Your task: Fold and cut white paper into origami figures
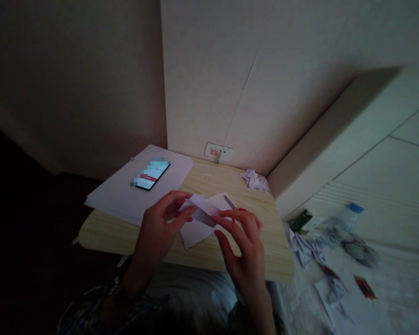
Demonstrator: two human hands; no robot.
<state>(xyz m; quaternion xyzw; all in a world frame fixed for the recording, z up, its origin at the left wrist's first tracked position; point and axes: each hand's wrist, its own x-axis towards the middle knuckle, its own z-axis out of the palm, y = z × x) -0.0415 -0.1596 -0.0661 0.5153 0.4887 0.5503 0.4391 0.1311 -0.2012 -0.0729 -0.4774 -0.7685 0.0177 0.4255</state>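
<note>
Phone: lies on the left [149,177] atop a stack of white paper [120,204], its lit screen showing a red band; the writing is too blurred to read.
Colourful packet: on the white cover at right [365,288], its print too small to make out.
Folded paper: a white, creased piece [204,208] held above the near-middle of the desk [275,246]; its long axis slants from far left to near right, the right end angled down toward the right hand.
Left grip: the left hand [158,223] pinches the paper's left end between thumb and fingers.
Right grip: the right hand [246,237] is spread, forefinger touching the right end, thumb apart below.
Under the hands: a white sheet [192,236] on the desk.
Scissors: partly hidden behind the right hand, metal blade [229,202] pointing far left, red at the handle.
Far right corner: a cluster of folded white paper [254,180].
</note>
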